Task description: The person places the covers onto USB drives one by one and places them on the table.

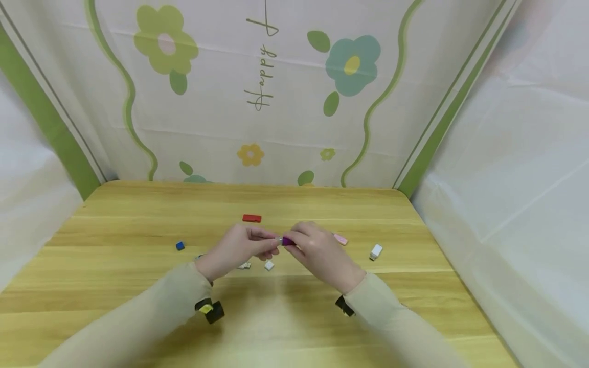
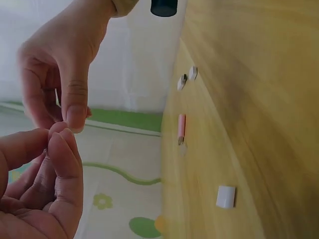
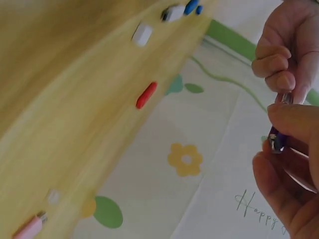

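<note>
Both hands meet over the middle of the table around a small purple USB flash drive [image 1: 288, 241]. My right hand [image 1: 319, 250] grips its purple body between thumb and fingers. From the other side, my left hand [image 1: 244, 244] pinches the silvery end toward it with thumb and fingertips. Much of the drive is hidden by fingers; in the right wrist view a shiny metal end pokes out below the right thumb. Just below the left fingertips on the table lies a white cap [image 1: 269, 265], beside a white USB drive [image 1: 245, 266] partly behind the left hand.
A red USB drive [image 1: 251, 218] lies farther back on the wooden table [image 1: 138, 220]. To the left sits a blue cap [image 1: 180, 246]. A pink USB drive [image 1: 340, 239] and another white USB drive [image 1: 376, 252] lie right of the hands. Patterned cloth [image 1: 285, 128] hangs behind.
</note>
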A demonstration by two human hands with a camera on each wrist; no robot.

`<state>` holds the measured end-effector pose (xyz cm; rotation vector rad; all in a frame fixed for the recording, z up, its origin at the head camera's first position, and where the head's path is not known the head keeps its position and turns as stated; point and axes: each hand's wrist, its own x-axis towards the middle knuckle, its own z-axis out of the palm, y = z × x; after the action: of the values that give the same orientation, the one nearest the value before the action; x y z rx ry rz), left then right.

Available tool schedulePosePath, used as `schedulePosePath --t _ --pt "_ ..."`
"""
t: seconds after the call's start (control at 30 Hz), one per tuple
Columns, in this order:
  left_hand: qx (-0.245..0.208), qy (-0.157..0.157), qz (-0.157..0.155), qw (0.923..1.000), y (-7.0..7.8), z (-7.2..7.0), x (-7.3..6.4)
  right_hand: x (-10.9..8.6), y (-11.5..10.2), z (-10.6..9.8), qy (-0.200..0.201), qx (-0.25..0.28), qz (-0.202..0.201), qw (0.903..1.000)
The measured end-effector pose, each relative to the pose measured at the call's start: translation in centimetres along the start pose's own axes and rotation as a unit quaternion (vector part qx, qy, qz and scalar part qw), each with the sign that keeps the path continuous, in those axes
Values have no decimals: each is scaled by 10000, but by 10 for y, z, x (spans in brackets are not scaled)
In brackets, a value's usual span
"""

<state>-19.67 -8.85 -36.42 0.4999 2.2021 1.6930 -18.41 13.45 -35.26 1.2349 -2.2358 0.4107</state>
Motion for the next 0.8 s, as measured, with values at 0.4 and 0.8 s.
schedulePosePath --t 0.4,0.8 --pt "2818 234 920 9548 6 -24 69 34 66 27 -1235 364 846 9881" --pt "5119 -385 1076 8514 -14 -28 133 48 119 74 -2461 712 1385 9566"
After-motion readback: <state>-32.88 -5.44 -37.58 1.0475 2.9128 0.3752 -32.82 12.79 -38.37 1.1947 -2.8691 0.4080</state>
